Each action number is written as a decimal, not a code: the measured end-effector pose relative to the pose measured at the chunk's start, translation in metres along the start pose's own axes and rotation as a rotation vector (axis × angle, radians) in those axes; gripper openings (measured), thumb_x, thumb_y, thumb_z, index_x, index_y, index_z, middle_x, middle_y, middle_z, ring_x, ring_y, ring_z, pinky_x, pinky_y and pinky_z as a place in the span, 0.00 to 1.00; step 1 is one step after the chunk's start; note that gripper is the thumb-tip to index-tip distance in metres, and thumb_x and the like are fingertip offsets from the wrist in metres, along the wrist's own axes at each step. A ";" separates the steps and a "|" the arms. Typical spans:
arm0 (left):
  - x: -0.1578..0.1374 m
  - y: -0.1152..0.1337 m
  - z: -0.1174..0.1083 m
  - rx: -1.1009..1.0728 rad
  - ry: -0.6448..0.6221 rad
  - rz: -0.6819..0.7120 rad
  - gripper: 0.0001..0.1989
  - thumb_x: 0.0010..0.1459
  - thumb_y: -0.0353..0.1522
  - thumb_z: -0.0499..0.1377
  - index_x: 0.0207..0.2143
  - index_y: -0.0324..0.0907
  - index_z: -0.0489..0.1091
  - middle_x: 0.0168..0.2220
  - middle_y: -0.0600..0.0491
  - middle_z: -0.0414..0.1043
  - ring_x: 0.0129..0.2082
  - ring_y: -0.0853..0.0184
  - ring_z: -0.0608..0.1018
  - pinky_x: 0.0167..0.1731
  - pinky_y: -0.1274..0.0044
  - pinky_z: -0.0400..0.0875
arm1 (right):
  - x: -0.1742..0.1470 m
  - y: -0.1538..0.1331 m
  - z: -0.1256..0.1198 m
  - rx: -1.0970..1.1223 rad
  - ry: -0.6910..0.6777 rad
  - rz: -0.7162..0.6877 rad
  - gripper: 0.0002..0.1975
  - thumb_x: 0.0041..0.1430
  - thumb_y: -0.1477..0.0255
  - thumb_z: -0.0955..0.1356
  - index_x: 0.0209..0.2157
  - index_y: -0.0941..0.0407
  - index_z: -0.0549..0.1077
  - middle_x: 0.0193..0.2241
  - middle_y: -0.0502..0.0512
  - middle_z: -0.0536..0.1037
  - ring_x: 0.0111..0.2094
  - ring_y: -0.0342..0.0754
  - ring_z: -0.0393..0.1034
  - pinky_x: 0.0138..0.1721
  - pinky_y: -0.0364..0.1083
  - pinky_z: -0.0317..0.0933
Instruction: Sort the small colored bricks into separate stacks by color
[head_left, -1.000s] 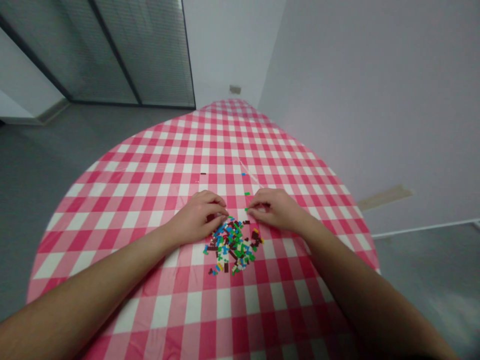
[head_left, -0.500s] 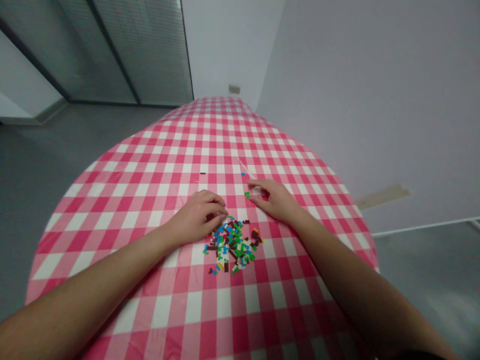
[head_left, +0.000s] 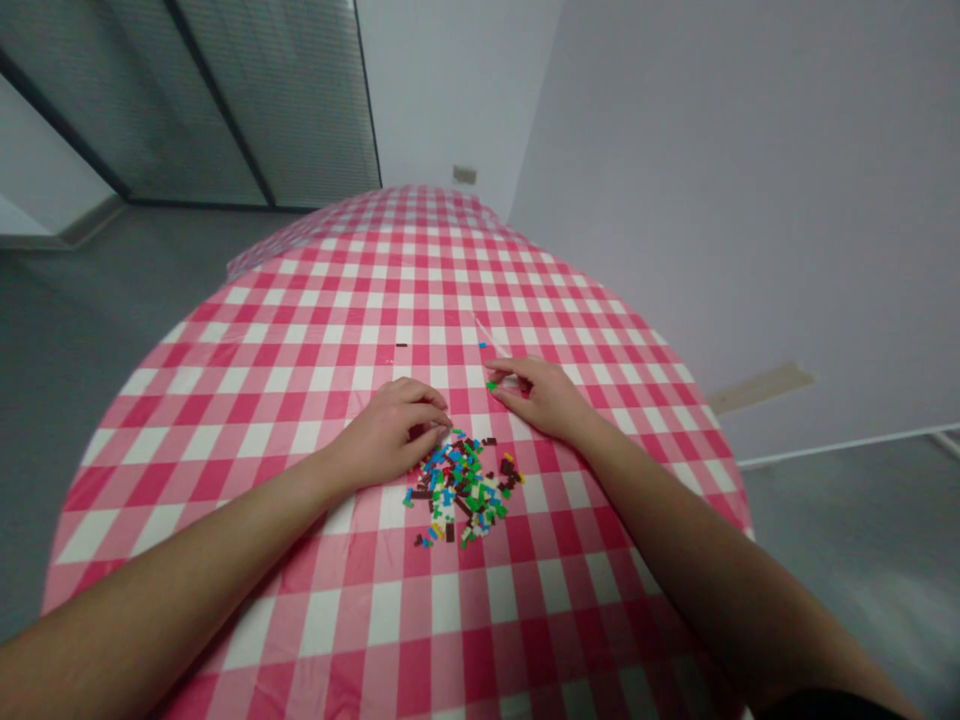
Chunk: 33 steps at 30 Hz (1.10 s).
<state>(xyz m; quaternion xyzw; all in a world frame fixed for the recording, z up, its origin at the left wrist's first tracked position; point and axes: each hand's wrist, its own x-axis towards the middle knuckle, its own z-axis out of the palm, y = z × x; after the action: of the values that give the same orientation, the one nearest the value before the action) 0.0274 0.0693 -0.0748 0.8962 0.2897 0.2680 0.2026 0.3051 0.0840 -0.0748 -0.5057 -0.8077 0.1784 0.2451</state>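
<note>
A loose pile of small toy building bricks point(head_left: 465, 490) in green, blue, brown, white and yellow lies on the checked tablecloth point(head_left: 360, 640). My left hand point(head_left: 397, 430) rests at the pile's upper left edge, thumb and fingertips drawn together. Whatever may be in that pinch is too small to make out. Beyond the pile to the right, my right hand point(head_left: 536, 395) has its thumb and a finger closed on a small green brick point(head_left: 491, 386), with the index finger stretched out above it. A single blue brick point(head_left: 482, 345) lies just past those fingertips.
One thin brown brick point(head_left: 401, 345) lies beyond my left hand. Past the right hand runs a pale, thin streak on the cloth. The table's curved edge borders a grey floor point(head_left: 172, 250) on the left and a white wall point(head_left: 675, 200) on the right.
My right thumb and finger have come closer around the green brick, which looks turned. The left hand stays at the pile's edge. The whole view has shifted slightly.
</note>
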 end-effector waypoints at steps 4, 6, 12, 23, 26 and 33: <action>0.000 0.001 -0.001 0.001 -0.003 -0.008 0.11 0.68 0.33 0.58 0.38 0.43 0.81 0.43 0.47 0.79 0.44 0.58 0.78 0.47 0.62 0.70 | -0.001 -0.002 -0.002 0.014 -0.002 0.004 0.19 0.63 0.73 0.71 0.55 0.52 0.78 0.45 0.57 0.84 0.43 0.53 0.78 0.48 0.54 0.71; 0.001 0.002 -0.002 0.002 -0.011 -0.015 0.10 0.67 0.33 0.58 0.38 0.43 0.81 0.43 0.48 0.79 0.44 0.58 0.78 0.47 0.62 0.70 | -0.001 -0.003 -0.003 0.021 -0.006 0.006 0.19 0.63 0.73 0.71 0.55 0.51 0.78 0.45 0.56 0.84 0.43 0.52 0.78 0.48 0.54 0.70; 0.001 0.002 -0.002 0.002 -0.012 -0.019 0.11 0.67 0.33 0.58 0.38 0.44 0.81 0.43 0.48 0.79 0.44 0.58 0.78 0.47 0.62 0.70 | 0.000 -0.004 -0.003 0.028 -0.015 0.010 0.19 0.62 0.73 0.71 0.54 0.53 0.78 0.44 0.57 0.84 0.42 0.52 0.77 0.47 0.53 0.70; 0.001 0.002 -0.002 0.011 -0.014 -0.004 0.11 0.68 0.32 0.58 0.38 0.43 0.80 0.43 0.48 0.79 0.44 0.59 0.78 0.47 0.63 0.70 | 0.001 -0.004 -0.003 0.045 -0.013 0.022 0.18 0.61 0.73 0.72 0.53 0.51 0.79 0.42 0.55 0.85 0.40 0.50 0.77 0.44 0.51 0.70; 0.001 0.002 -0.002 0.013 -0.014 -0.003 0.10 0.68 0.32 0.58 0.38 0.43 0.81 0.43 0.48 0.79 0.44 0.59 0.78 0.47 0.63 0.71 | 0.001 -0.004 -0.002 0.063 -0.007 0.031 0.17 0.60 0.73 0.73 0.52 0.52 0.79 0.42 0.55 0.85 0.39 0.50 0.77 0.44 0.52 0.70; 0.002 0.002 -0.002 0.011 -0.017 -0.010 0.11 0.67 0.33 0.58 0.38 0.44 0.81 0.43 0.48 0.80 0.44 0.58 0.78 0.46 0.62 0.71 | 0.001 -0.003 -0.002 0.088 -0.007 0.024 0.17 0.61 0.73 0.72 0.52 0.51 0.79 0.42 0.55 0.85 0.42 0.51 0.78 0.46 0.53 0.71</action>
<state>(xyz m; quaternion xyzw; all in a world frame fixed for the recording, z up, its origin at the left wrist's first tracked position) 0.0280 0.0692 -0.0716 0.8982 0.2938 0.2577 0.2013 0.3035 0.0832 -0.0715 -0.5032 -0.7939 0.2186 0.2622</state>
